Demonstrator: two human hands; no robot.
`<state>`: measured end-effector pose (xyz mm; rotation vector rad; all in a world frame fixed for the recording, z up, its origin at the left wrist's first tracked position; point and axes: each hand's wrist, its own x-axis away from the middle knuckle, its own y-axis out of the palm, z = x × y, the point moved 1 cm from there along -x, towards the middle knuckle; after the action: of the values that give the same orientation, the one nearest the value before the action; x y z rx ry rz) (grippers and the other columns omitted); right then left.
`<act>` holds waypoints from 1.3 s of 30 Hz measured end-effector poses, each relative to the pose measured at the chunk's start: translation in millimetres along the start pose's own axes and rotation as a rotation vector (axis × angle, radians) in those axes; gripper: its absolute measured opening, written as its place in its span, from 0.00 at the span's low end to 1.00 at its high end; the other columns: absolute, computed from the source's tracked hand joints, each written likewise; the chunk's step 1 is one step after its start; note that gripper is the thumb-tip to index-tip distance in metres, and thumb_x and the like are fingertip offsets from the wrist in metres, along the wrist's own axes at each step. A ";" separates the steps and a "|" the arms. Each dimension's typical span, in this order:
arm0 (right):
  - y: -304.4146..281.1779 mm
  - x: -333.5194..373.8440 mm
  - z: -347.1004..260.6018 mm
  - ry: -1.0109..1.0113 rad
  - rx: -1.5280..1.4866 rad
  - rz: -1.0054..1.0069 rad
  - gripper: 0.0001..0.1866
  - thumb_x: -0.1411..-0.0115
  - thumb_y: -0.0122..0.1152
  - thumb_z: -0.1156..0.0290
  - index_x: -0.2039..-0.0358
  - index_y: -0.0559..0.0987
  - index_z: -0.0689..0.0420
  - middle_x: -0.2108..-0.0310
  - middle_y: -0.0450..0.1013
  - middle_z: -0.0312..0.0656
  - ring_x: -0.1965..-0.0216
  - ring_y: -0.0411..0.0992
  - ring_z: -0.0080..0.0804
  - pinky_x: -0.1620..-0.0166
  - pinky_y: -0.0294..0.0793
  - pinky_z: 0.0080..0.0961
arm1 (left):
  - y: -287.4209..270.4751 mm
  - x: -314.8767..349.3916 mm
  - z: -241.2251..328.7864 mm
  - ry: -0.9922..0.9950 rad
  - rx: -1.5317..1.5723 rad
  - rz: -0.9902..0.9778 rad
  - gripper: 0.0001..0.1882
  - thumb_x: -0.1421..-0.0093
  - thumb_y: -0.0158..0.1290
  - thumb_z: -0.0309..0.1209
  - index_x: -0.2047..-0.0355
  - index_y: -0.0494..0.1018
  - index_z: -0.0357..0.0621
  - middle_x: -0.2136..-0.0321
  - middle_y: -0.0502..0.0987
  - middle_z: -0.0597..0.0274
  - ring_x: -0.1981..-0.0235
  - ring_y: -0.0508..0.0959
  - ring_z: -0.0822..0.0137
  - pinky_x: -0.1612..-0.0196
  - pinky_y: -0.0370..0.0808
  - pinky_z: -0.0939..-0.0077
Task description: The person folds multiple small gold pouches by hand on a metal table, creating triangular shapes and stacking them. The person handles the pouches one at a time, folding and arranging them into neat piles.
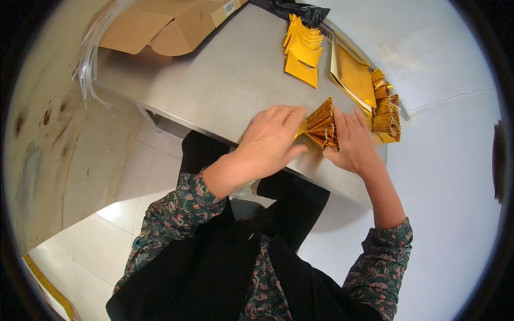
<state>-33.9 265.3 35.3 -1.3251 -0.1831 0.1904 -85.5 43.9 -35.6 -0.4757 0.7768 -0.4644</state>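
Note:
A pleated sheet of shiny gold paper (322, 122) stands fanned out between my two hands near the table's front edge. It narrows to a pinched waist on its left and spreads wide to the right. My left hand (270, 140) curves over the narrow side, its thumb and forefinger either side of the waist; whatever lies under the palm is hidden. Against the wide, ruffled end, my right hand (352, 140) closes with fingers on the far side and thumb on the near side.
Beyond my hands lie folded gold paper pieces (304, 53) in an overlapping row. A stack of flat gold sheets (353, 72) and several pleated gold bundles (386, 109) sit by the wall. A cardboard box (176, 32), clear plastic strips (92, 53) and a black plastic bag (300, 10) are farther back.

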 end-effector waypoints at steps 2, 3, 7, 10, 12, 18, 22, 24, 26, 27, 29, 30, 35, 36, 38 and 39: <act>-1.2 0.8 -0.2 -0.005 0.020 -0.017 0.44 0.54 0.64 0.64 0.38 0.59 0.69 0.54 0.69 0.54 0.46 0.67 0.50 0.31 0.52 0.49 | 5.1 -8.4 0.6 0.018 0.026 -0.071 0.40 0.49 0.66 0.35 0.40 0.62 0.32 0.44 0.68 0.42 0.45 0.70 0.46 0.43 0.68 0.57; -1.3 0.6 -0.4 0.002 0.011 -0.027 0.44 0.54 0.63 0.64 0.38 0.59 0.69 0.54 0.69 0.54 0.46 0.67 0.50 0.31 0.52 0.49 | 8.6 -15.7 0.1 -0.008 0.060 -0.064 0.41 0.50 0.66 0.35 0.40 0.61 0.31 0.45 0.69 0.41 0.46 0.70 0.45 0.43 0.68 0.57; -4.2 -0.8 -2.1 0.001 -0.021 -0.046 0.43 0.54 0.63 0.65 0.39 0.60 0.68 0.55 0.69 0.54 0.47 0.67 0.50 0.31 0.51 0.50 | 23.9 -43.9 -2.6 -0.134 0.148 -0.176 0.39 0.51 0.66 0.35 0.42 0.63 0.32 0.49 0.72 0.41 0.49 0.72 0.44 0.47 0.70 0.57; -12.4 -1.1 -3.5 0.005 -0.030 -0.105 0.42 0.53 0.63 0.65 0.38 0.60 0.67 0.52 0.70 0.53 0.45 0.68 0.48 0.30 0.48 0.52 | 29.2 -49.7 -1.2 -0.157 0.148 -0.202 0.30 0.50 0.65 0.34 0.48 0.68 0.37 0.55 0.76 0.47 0.53 0.74 0.45 0.50 0.71 0.56; -19.9 1.8 -5.2 0.011 -0.026 -0.158 0.42 0.52 0.62 0.66 0.37 0.60 0.66 0.50 0.70 0.53 0.43 0.67 0.46 0.30 0.45 0.54 | 31.5 -49.0 1.5 -0.172 0.129 -0.185 0.25 0.49 0.64 0.34 0.53 0.70 0.40 0.59 0.78 0.50 0.55 0.75 0.46 0.53 0.72 0.56; -17.5 11.8 -21.7 0.049 0.021 0.008 0.42 0.53 0.60 0.70 0.37 0.59 0.69 0.43 0.68 0.54 0.37 0.63 0.45 0.29 0.38 0.57 | 35.7 -45.8 4.5 -0.173 0.123 -0.145 0.19 0.47 0.63 0.33 0.58 0.71 0.42 0.62 0.78 0.53 0.59 0.76 0.46 0.58 0.74 0.57; 3.1 14.5 -30.2 0.138 0.029 0.121 0.42 0.54 0.59 0.71 0.37 0.59 0.69 0.41 0.66 0.54 0.36 0.62 0.46 0.30 0.38 0.58 | 38.1 -40.2 6.7 -0.165 0.122 -0.066 0.21 0.46 0.64 0.33 0.55 0.71 0.42 0.62 0.78 0.52 0.58 0.77 0.46 0.57 0.75 0.57; 7.5 16.6 -29.0 0.136 0.015 0.150 0.42 0.54 0.59 0.71 0.37 0.59 0.69 0.41 0.65 0.55 0.35 0.61 0.46 0.30 0.39 0.58 | 37.9 -32.8 10.4 -0.185 0.128 0.052 0.21 0.46 0.63 0.32 0.53 0.71 0.41 0.62 0.78 0.52 0.59 0.78 0.47 0.56 0.76 0.58; 8.2 18.2 -26.4 0.121 -0.005 0.179 0.43 0.55 0.60 0.72 0.37 0.59 0.69 0.40 0.65 0.55 0.35 0.61 0.47 0.30 0.40 0.58 | 36.7 -22.7 15.0 -0.229 0.149 0.210 0.21 0.45 0.62 0.30 0.52 0.71 0.41 0.62 0.78 0.52 0.61 0.79 0.48 0.57 0.77 0.59; 8.1 18.5 -25.2 0.117 -0.006 0.171 0.43 0.55 0.60 0.72 0.37 0.59 0.69 0.40 0.65 0.55 0.35 0.61 0.47 0.30 0.40 0.58 | 36.4 -18.5 16.2 -0.219 0.161 0.175 0.20 0.44 0.62 0.30 0.53 0.71 0.41 0.62 0.78 0.52 0.62 0.79 0.48 0.59 0.77 0.60; 7.9 18.3 -23.6 0.095 -0.009 0.173 0.43 0.55 0.60 0.72 0.37 0.59 0.69 0.40 0.65 0.55 0.35 0.61 0.47 0.30 0.42 0.59 | 36.0 -12.1 16.8 -0.196 0.191 0.089 0.17 0.43 0.60 0.29 0.53 0.71 0.40 0.63 0.78 0.52 0.64 0.80 0.50 0.61 0.78 0.61; 7.8 18.3 -22.9 0.090 -0.011 0.177 0.43 0.56 0.60 0.72 0.37 0.58 0.69 0.40 0.64 0.55 0.35 0.61 0.48 0.31 0.42 0.59 | 37.0 -11.6 17.3 -0.166 0.168 0.101 0.16 0.42 0.60 0.28 0.54 0.71 0.40 0.64 0.78 0.52 0.65 0.80 0.50 0.63 0.78 0.61; 7.6 19.4 -19.2 0.057 -0.064 0.209 0.44 0.57 0.61 0.74 0.37 0.59 0.69 0.39 0.64 0.55 0.35 0.61 0.48 0.31 0.43 0.61 | 48.4 -13.0 22.3 -0.157 0.075 0.024 0.12 0.42 0.59 0.28 0.60 0.72 0.41 0.66 0.78 0.51 0.67 0.79 0.49 0.66 0.78 0.61; 7.6 19.7 -18.2 0.049 -0.070 0.224 0.44 0.58 0.61 0.74 0.37 0.59 0.69 0.39 0.64 0.55 0.35 0.60 0.48 0.31 0.43 0.60 | 51.2 -13.4 24.4 -0.156 0.080 0.020 0.12 0.43 0.59 0.28 0.60 0.71 0.41 0.66 0.78 0.52 0.67 0.79 0.49 0.66 0.78 0.60; 8.0 19.8 -16.2 0.030 -0.084 0.252 0.44 0.58 0.61 0.74 0.37 0.60 0.69 0.39 0.64 0.55 0.34 0.60 0.48 0.31 0.42 0.60 | 56.3 -14.1 29.0 -0.167 0.097 -0.008 0.11 0.43 0.59 0.27 0.61 0.71 0.42 0.67 0.78 0.53 0.68 0.79 0.48 0.66 0.77 0.60; 8.3 20.2 -15.4 0.022 -0.092 0.259 0.44 0.58 0.61 0.74 0.37 0.61 0.69 0.39 0.65 0.56 0.35 0.61 0.48 0.31 0.43 0.59 | 57.7 -15.1 30.4 -0.174 0.115 0.023 0.13 0.44 0.60 0.27 0.60 0.70 0.42 0.66 0.77 0.52 0.67 0.79 0.48 0.66 0.78 0.59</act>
<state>-11.0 257.6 24.1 -1.4399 -0.0005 0.3896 -59.5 105.3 -40.9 -0.3942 0.5843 -0.4375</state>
